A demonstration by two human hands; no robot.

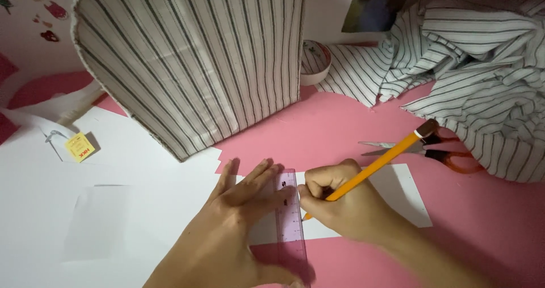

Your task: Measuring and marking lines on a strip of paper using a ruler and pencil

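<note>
Dim warm indoor light, soft shadows under hands, slight motion blur, mild grain

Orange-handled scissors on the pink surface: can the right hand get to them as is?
Probably yes. The orange-handled scissors lie uncovered just beyond the right hand, with bare pink surface between. But that hand grips a yellow pencil, so it is occupied.

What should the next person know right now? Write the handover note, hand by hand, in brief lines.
Left hand: flat, fingers spread, pressing the clear purple ruler onto the white paper.
Right hand: fist closed around the yellow pencil, tip at the ruler's right edge, on the paper.
Nearby: scissors behind the right hand on the pink sheet; striped cloth at the back.
Done: ruler placed, pencil at the edge.
Left: no pencil line is visible on the paper.
</note>
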